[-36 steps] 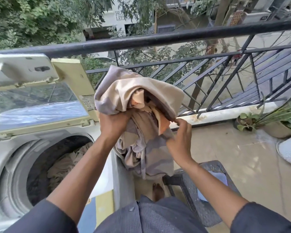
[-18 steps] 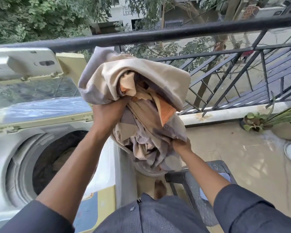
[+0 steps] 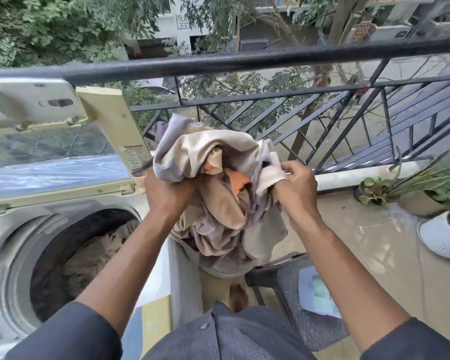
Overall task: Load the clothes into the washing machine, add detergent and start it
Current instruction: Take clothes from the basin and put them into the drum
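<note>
A bundled beige, grey and orange patterned garment [image 3: 218, 188] hangs in the air just right of the top-loading washing machine [image 3: 18, 229]. My left hand [image 3: 166, 196] grips its left side. My right hand [image 3: 296, 190] pinches a fold on its right side. The machine's lid [image 3: 50, 141] stands raised, and its drum [image 3: 89, 258] holds similar beige clothes. A round tub [image 3: 218, 268] sits under the hanging cloth, mostly hidden by it.
A black balcony railing [image 3: 244, 61] runs across in front of me. A dark plastic chair [image 3: 291, 289] with a blue packet [image 3: 315, 292] on its seat stands at lower right. Potted plants [image 3: 426, 188] and a white ribbed pot [image 3: 442, 235] line the floor at right.
The bundle has come down from higher up. My right hand moved from under the cloth up to its right side and now pinches a fold there.
</note>
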Demonstrator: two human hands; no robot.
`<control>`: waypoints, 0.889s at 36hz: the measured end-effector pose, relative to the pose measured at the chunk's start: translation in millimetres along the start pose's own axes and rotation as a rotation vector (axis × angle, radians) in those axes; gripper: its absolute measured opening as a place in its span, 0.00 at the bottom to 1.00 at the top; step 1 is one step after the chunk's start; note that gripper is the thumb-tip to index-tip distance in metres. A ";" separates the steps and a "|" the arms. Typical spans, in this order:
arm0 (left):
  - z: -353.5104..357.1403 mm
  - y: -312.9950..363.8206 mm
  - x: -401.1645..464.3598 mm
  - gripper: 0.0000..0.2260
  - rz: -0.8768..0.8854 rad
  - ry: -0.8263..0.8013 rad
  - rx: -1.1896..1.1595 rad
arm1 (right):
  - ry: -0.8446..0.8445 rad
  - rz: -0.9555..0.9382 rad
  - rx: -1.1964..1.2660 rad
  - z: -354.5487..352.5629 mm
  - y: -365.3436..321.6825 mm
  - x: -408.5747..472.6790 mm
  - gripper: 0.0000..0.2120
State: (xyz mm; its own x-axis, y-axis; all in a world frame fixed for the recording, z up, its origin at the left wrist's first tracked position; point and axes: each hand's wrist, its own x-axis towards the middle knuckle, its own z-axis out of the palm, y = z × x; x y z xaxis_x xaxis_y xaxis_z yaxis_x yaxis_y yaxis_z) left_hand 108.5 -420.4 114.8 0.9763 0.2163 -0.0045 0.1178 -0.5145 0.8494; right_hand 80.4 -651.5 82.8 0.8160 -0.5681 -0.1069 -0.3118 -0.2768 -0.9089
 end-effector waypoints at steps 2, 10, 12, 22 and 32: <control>3.3 2.0 -1.9 0.30 -0.027 -0.005 -0.007 | -0.026 -0.040 0.051 2.0 -14.4 -7.5 0.09; 3.6 -5.2 2.4 0.17 -0.015 -0.361 -0.039 | -0.099 -0.142 0.097 21.0 -54.4 -24.1 0.09; -2.1 -8.2 2.9 0.22 0.002 -0.505 -0.044 | -0.126 -0.137 0.106 24.9 -54.7 -23.2 0.09; 20.3 -10.1 -8.7 0.36 -0.012 -0.201 -0.065 | -0.401 -0.143 0.224 28.4 -76.1 -36.4 0.10; 13.4 11.3 -0.1 0.23 -0.050 0.040 -0.243 | -0.246 -0.100 0.201 20.3 -16.8 -8.8 0.15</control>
State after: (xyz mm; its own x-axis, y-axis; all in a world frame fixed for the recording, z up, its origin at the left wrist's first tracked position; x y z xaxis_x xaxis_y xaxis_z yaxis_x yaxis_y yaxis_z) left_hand 112.2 -437.4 117.3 0.9618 0.2718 -0.0327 0.1138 -0.2884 0.9507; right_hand 88.3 -626.1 90.9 0.9384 -0.3350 -0.0848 -0.1417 -0.1492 -0.9786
